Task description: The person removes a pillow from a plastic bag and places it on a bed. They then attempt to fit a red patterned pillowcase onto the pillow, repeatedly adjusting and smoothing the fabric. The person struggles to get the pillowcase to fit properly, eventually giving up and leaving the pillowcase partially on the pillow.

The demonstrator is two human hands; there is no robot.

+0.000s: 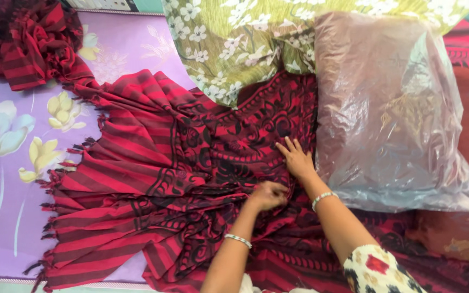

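Note:
A red and black patterned cloth (153, 179) with a fringed edge lies bunched over a bed. My left hand (268, 195) is closed on a fold of this cloth near the middle. My right hand (295, 157) rests flat on the cloth just above, fingers spread, beside a cushion in a clear plastic bag (386, 108). Both wrists wear pale bangles.
The bed has a purple floral sheet (12, 141). A second red striped cloth (28, 43) is heaped at the top left. A green cloth with white flowers (234, 38) hangs in from the top. Brown cushions (462, 233) lie at the right.

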